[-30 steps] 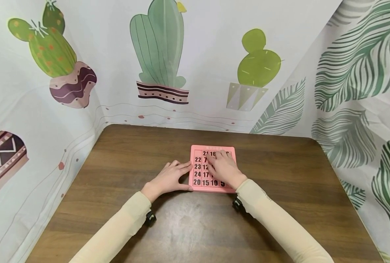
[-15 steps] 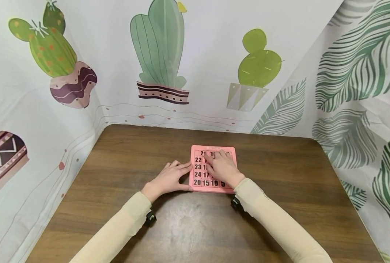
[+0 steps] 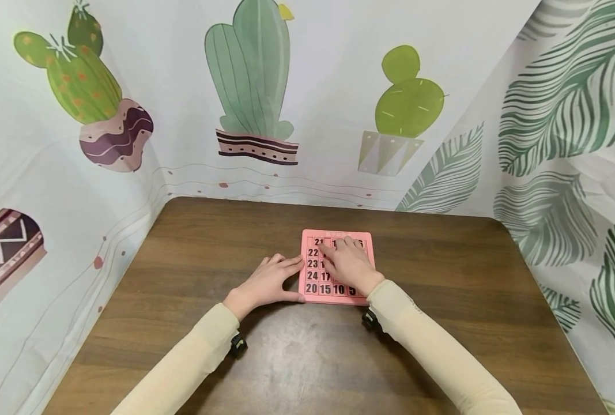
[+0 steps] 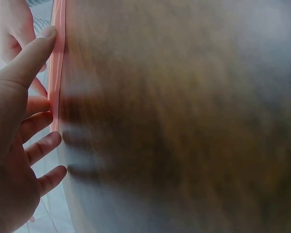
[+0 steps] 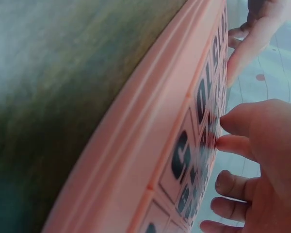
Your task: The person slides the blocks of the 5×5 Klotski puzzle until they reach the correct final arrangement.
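A pink number slide puzzle [image 3: 333, 298] with black digits lies flat on the wooden table. My left hand [image 3: 267, 282] touches its left side with fairly straight fingers, the thumb at the near left corner; the left wrist view shows this thumb [image 4: 39, 51] against the pink edge. Over the board reaches my right hand [image 3: 353, 266], one finger on or beside the tile 21 [image 3: 318, 242] in the top row. Gaps show on both sides of that tile. Several middle and right tiles are hidden under this hand. In the right wrist view, the thumb and forefinger tips [image 5: 227, 142] meet the numbered face.
The brown table [image 3: 297, 369] spreads around the puzzle on all sides. Behind it and at both sides hangs a white cloth [image 3: 328, 104] printed with cacti and leaves. A small black device [image 3: 238, 345] is strapped under each sleeved wrist.
My right hand has shifted slightly left. Tile 21 has slid left into the top left gap, and a gap has opened to its right. The left hand stays at the puzzle's side.
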`<action>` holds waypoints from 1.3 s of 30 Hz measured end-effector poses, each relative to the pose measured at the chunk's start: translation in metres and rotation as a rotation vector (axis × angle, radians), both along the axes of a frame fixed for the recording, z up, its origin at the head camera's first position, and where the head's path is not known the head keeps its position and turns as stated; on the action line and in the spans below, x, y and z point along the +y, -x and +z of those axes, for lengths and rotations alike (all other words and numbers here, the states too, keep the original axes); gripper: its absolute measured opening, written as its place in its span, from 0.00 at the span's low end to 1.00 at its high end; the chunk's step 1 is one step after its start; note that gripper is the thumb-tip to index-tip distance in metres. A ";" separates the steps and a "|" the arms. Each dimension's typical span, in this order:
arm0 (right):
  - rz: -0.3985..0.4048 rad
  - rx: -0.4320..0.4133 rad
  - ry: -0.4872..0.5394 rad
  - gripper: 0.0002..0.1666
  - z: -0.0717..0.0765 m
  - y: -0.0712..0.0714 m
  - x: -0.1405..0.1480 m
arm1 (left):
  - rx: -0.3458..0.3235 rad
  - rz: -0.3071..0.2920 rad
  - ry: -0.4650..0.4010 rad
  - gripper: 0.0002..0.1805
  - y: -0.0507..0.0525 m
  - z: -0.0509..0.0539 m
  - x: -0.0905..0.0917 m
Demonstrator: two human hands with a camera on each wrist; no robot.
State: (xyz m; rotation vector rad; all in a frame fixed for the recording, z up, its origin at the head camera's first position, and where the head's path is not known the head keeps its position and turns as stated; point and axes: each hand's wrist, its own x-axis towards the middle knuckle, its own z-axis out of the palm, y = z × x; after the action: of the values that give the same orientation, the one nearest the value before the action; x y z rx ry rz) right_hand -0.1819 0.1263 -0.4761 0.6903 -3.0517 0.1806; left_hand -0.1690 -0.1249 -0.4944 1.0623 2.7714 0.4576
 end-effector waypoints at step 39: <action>-0.099 0.004 0.018 0.28 -0.001 -0.005 0.036 | -0.024 0.006 -0.005 0.52 -0.001 0.001 0.001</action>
State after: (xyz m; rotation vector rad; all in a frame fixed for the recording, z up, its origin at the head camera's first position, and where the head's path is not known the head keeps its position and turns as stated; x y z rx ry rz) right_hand -0.1768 0.1625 -0.4775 0.5360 -3.0674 0.2048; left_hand -0.1681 -0.1244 -0.4931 1.0427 2.7549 0.4749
